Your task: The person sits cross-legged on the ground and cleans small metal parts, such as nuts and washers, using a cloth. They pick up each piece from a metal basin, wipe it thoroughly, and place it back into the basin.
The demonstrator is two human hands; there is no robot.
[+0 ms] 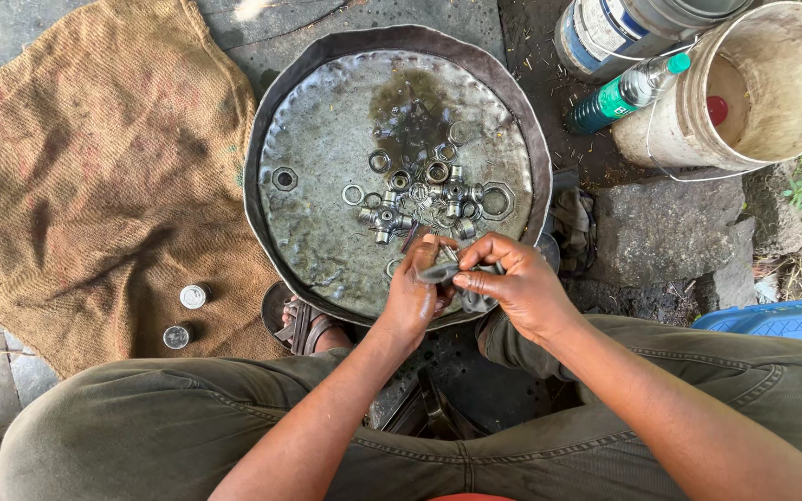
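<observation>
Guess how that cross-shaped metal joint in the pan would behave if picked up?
The cross-shaped joint looks like solid metal, so probably stiff and heavy for its size. It lies in a round pan with dark oily residue, so likely slippery. Its four arms should stop it rolling.

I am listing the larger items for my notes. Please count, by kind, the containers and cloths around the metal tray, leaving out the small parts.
White plastic bucket: 1
Green plastic bottle: 1
Large can: 1
Small round tins: 2
Burlap sack: 1
Blue crate: 1
Total: 7
</observation>
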